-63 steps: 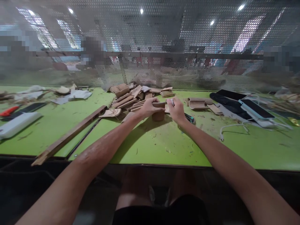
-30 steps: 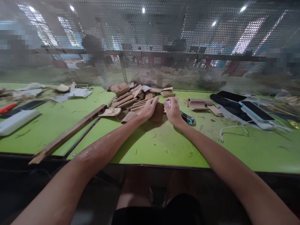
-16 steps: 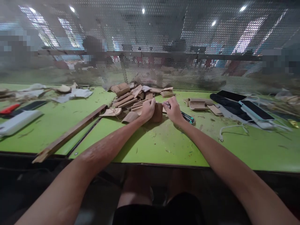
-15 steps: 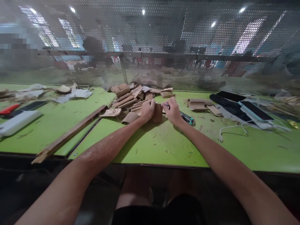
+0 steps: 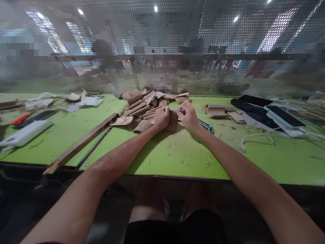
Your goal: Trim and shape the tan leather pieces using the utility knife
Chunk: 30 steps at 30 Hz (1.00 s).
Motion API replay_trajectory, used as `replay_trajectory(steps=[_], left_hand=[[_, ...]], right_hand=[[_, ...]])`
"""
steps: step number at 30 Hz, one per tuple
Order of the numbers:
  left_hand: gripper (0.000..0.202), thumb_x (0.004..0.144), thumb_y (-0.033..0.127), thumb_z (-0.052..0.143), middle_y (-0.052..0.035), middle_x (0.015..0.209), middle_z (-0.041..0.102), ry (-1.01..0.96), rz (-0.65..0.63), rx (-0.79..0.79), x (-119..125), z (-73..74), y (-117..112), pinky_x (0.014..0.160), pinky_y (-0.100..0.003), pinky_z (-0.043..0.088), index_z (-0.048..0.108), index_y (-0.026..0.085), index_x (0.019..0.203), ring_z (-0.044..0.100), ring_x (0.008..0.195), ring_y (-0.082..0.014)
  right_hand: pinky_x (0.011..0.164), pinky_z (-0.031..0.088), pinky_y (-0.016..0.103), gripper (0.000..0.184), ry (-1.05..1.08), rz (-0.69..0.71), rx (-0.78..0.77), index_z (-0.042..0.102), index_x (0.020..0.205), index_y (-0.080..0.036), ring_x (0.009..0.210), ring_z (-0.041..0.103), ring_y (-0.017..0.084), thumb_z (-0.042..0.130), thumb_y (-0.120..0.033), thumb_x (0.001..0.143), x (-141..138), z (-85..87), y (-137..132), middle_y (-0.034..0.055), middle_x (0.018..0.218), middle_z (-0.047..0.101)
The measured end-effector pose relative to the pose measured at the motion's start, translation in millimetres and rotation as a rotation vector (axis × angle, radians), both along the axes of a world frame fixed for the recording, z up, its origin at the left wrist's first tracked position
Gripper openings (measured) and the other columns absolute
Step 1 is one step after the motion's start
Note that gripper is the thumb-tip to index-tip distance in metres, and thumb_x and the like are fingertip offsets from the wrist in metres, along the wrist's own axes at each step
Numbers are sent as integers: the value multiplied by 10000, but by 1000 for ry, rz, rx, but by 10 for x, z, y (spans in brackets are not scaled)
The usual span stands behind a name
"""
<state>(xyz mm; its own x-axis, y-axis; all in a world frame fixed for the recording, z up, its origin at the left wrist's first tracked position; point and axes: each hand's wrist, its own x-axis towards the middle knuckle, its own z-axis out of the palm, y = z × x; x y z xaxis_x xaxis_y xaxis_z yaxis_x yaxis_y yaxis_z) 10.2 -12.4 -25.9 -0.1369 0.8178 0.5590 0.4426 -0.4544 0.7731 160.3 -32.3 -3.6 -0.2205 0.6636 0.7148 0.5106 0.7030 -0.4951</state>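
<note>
My left hand (image 5: 162,117) is closed on a brown bamboo piece (image 5: 173,122), holding it upright on the green table. Close on its right, my right hand (image 5: 188,115) is pinched at the piece's top edge. A small dark, shiny thing shows between its fingers, too small to name. Beside the right wrist lies a teal and black utility knife (image 5: 205,126), partly hidden by the forearm. Behind my left hand spreads a heap of split bamboo pieces (image 5: 137,110).
A long wooden stick (image 5: 83,142) crosses the table at left, its splintered end over the front edge. Further left lies a white power bank-like object (image 5: 26,133). At right are curved bamboo pieces (image 5: 216,111), a phone (image 5: 284,116) and a white cable (image 5: 256,135). A perforated screen (image 5: 162,74) stands behind.
My right hand has shifted slightly up along the bamboo piece's top edge, toward the far side. My left hand keeps its hold. The whole view has moved a little.
</note>
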Motion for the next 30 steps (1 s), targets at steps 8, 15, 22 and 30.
replay_trajectory(steps=[8, 15, 22, 30], left_hand=[[375, 940, 278, 387, 8, 556, 375, 53, -19, 77, -25, -22, -39, 584, -305, 247, 334, 219, 574, 377, 595, -159], [369, 939, 258, 405, 5, 569, 379, 87, -55, 95, -30, -10, -39, 597, -306, 260, 329, 221, 580, 371, 598, -161], [370, 935, 317, 377, 3, 571, 350, 107, -84, 79, -31, 36, -56, 598, -314, 241, 306, 224, 584, 343, 596, -159], [414, 936, 366, 410, 6, 559, 341, 124, -141, 100, 12, 88, -60, 582, -306, 236, 313, 224, 560, 326, 582, -152]], right_hand=[[810, 479, 400, 345, -31, 69, -46, 583, 720, -233, 803, 519, 208, 630, -524, 899, 43, 162, -24, 51, 875, 544], [779, 463, 394, 373, -83, 140, -87, 631, 719, -214, 778, 521, 199, 678, -557, 859, 180, 289, -42, 44, 851, 556], [760, 461, 381, 338, -107, 184, -126, 660, 735, -202, 769, 525, 190, 701, -516, 854, 198, 313, -27, 50, 866, 578], [777, 466, 388, 289, -198, 329, -186, 726, 778, -215, 804, 567, 205, 750, -501, 810, 468, 466, 22, 50, 889, 627]])
